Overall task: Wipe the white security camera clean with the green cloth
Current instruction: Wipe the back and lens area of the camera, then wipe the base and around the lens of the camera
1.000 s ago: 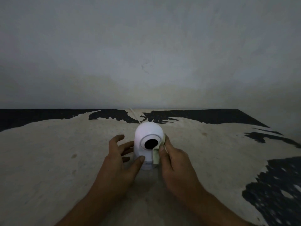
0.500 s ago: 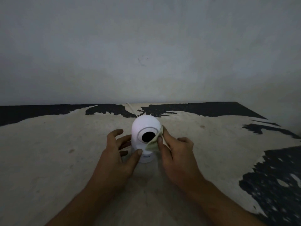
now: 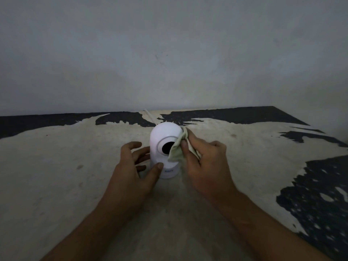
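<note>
A white dome-shaped security camera [image 3: 163,136] stands upright on the worn table [image 3: 56,176], its black lens facing me. My left hand [image 3: 131,172] cups its left side, thumb pressed on the lower front of the base and fingers spread behind. My right hand [image 3: 205,162] pinches a pale green cloth [image 3: 178,149] and presses it against the camera's right side, beside the lens. The cloth covers the lens ring's right edge.
The tabletop is beige with black patches where the surface has worn off, at the back and at the right [image 3: 316,200]. A thin white cable [image 3: 149,115] runs from behind the camera toward the grey wall [image 3: 169,53].
My right hand has carried the cloth up from the lower right of the camera body to the right side of the dome beside the lens. My left hand keeps its hold.
</note>
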{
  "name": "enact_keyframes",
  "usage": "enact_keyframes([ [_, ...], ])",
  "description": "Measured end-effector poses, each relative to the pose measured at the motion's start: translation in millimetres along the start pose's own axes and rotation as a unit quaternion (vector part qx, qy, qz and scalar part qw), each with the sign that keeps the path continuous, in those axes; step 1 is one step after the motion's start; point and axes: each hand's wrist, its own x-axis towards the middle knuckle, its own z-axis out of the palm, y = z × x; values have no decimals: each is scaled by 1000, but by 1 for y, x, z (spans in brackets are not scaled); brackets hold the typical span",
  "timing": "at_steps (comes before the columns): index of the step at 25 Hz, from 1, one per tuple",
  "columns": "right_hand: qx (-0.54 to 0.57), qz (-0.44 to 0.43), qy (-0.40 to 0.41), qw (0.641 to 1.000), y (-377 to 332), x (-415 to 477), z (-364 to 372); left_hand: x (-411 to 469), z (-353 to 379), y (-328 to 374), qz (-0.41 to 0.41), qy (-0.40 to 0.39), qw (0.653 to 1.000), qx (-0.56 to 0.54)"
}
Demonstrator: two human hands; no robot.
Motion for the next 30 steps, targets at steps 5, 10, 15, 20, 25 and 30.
enact_keyframes([
  [5, -46, -22, -24, 998, 6, -10, -1, 0, 1, 0, 9, 6, 1000, 9],
  [10, 5, -22, 54, 998, -18, 7, 6, 2, 1, 2, 7, 8, 1000, 1],
  [15, 78, -13, 32, 996, 4, 1, -2, 1, 1, 2, 17, 10, 1000, -2],
  [20, 91, 10, 47, 995, -9, 4, 3, 0, 2, 1, 25, 12, 1000, 2],
  [25, 190, 67, 28, 979, -10, 6, -5, 1, 3, -1, 26, 16, 1000, 7],
  [30, 129, 42, 18, 991, 7, -8, -14, 2, 4, -3, 33, 18, 999, 14],
])
